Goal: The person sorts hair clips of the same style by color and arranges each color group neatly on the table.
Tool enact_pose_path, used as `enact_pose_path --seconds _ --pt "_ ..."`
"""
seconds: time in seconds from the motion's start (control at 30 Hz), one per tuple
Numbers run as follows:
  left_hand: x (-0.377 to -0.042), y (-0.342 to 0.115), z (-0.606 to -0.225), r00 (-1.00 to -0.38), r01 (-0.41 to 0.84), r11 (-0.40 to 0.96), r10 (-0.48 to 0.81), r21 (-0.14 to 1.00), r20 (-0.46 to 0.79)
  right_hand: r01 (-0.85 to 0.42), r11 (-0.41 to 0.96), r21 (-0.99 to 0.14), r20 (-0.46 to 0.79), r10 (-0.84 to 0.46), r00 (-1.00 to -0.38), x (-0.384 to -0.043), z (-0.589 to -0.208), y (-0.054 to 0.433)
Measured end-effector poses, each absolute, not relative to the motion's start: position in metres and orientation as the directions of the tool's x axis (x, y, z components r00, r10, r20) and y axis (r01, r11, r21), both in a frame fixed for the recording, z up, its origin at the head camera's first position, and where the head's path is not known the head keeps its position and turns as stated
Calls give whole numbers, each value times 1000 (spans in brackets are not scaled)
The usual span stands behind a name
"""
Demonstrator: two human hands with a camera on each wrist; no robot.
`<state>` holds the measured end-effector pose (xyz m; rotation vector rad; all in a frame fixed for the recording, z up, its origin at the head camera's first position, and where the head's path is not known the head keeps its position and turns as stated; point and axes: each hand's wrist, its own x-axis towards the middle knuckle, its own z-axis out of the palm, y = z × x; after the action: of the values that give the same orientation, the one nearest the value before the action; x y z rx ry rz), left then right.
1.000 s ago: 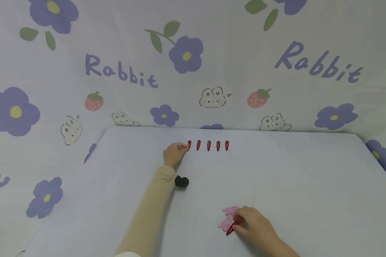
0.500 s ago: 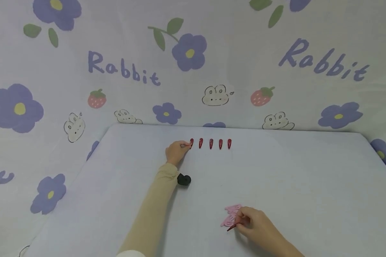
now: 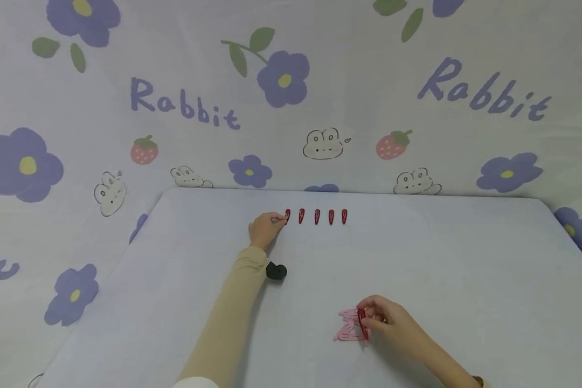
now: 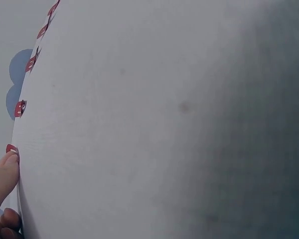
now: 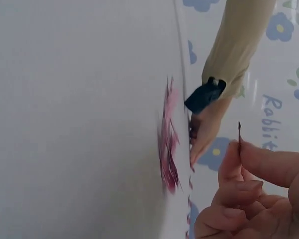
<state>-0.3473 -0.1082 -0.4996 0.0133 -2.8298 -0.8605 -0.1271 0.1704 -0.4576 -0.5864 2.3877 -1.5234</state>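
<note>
A row of several red snap hair clips lies near the far edge of the white table. My left hand pinches the leftmost clip of that row between thumb and fingers; in the left wrist view the thumb covers part of it. Closer to me, my right hand holds another red hair clip between thumb and index finger, upright above a small pile of pink hair clips. The right wrist view shows this held clip edge-on, apart from the pile.
The white tabletop spreads around both hands. Behind it hangs a cloth printed with flowers, rabbits and strawberries. A black device sits at the left wrist, just over the table.
My right hand has lifted the red hair clip off the pink pile and turned it from slanted to upright. The left hand stays at the leftmost clip.
</note>
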Motion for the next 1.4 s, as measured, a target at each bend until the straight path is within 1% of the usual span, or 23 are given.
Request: enact_pose_path --seconds 0.07,0.2,0.33,0.5,0.53,0.57,0.67,0.77,0.8,0.93,1.07,1.17,1.3,1.4 --pt "-348 -111 -500 -983 40 833 -65 551 170 -206 381 -901 2 -474 -881 -134 -456 174" --pt "-349 -114 -501 -984 36 836 -67 548 167 -278 387 -879 49 -507 -860 -150 -453 181" --pt "-349 -113 -501 -984 30 830 -74 556 162 -302 438 -847 65 -477 -876 -168 -449 187" --pt "-355 -111 -503 -991 6 799 -73 602 108 -275 503 -819 42 -426 -904 -193 -444 189" --pt "-356 -112 -505 -990 19 799 -68 601 122 -266 507 -820 36 -419 -907 -198 -443 188" --pt "-366 -116 -517 -985 51 793 -59 607 159 -258 512 -820 33 -407 -913 -203 -443 186" --pt "-375 -120 -524 -983 69 800 -49 596 179 -234 519 -822 31 -370 -929 -221 -442 182" --pt "-370 -119 -519 -984 59 805 -53 590 172 -198 533 -823 7 -340 -941 -240 -444 180" --pt "-359 -116 -506 -988 35 814 -60 580 143 -189 531 -826 0 -336 -942 -245 -445 179" --pt "-340 -114 -498 -983 50 813 -64 580 175 -154 539 -828 -10 -290 -957 -266 -455 177" --pt "-340 -114 -501 -984 35 810 -76 585 164 -134 560 -818 25 -197 -980 -284 -463 176" --pt "-342 -113 -500 -982 44 818 -71 573 177 -105 583 -805 36 -130 -991 -296 -464 177" --pt "-344 -111 -497 -979 67 816 -57 574 195 -86 607 -790 58 -67 -996 -313 -468 179" --pt "-345 -110 -495 -983 65 807 -51 587 179 -81 621 -779 85 -23 -996 -325 -472 180"
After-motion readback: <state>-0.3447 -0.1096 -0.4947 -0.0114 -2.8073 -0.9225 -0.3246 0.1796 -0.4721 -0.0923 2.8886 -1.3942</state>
